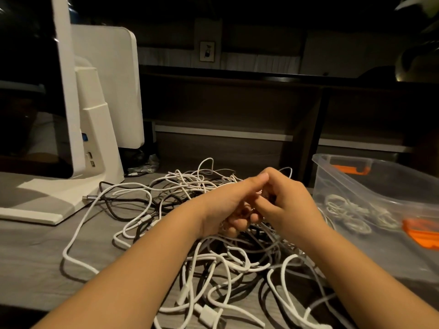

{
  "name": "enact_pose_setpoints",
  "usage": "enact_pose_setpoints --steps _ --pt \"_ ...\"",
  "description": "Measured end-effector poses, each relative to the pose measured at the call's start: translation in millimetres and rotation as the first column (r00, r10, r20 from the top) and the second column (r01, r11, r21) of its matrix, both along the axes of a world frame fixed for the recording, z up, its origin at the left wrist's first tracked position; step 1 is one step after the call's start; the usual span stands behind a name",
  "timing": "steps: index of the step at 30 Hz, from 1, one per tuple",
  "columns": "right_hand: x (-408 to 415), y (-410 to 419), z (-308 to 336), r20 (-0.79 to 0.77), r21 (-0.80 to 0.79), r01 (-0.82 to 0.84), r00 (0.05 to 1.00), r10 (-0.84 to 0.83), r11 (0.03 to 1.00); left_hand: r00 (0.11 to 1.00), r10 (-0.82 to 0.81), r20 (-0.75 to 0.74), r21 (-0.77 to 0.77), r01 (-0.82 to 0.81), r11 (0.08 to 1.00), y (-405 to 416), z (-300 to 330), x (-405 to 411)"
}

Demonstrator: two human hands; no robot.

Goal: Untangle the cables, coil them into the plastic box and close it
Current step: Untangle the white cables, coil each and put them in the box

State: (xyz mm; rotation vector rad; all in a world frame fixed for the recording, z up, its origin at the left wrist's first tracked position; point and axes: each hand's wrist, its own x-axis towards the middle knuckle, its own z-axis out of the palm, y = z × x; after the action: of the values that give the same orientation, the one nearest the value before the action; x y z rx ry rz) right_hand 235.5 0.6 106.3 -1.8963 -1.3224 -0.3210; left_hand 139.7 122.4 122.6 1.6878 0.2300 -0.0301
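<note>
Both hands meet above the tangled cables (213,252) on the tabletop (35,257): left hand (228,205) and right hand (287,200) each grasp cable, fingers curled. The plastic box (380,186), open, lies just to the right, nearer the right hand's grip.

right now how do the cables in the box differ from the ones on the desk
The cables in the plastic box lie in small neat coils; the cables on the desk are one loose tangled heap. The boxed ones look all white; the heap mixes white and black. Both hands, left hand and right hand, work above the heap only.
</note>
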Motion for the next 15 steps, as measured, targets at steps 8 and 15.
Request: enact_pose_setpoints --steps 8,15 --pt "6.7 -3.1 1.9 -0.024 0.014 0.04 0.999 -0.039 0.999 0.997 -0.079 -0.025 -0.075 0.077 0.994 8.1 -0.6 -4.3" --pt "7.6 -3.9 0.4 -0.141 -0.025 -0.158 0.978 0.153 0.987 0.982 -0.187 -0.028 0.036 0.188 0.982 11.2 0.9 -5.7"
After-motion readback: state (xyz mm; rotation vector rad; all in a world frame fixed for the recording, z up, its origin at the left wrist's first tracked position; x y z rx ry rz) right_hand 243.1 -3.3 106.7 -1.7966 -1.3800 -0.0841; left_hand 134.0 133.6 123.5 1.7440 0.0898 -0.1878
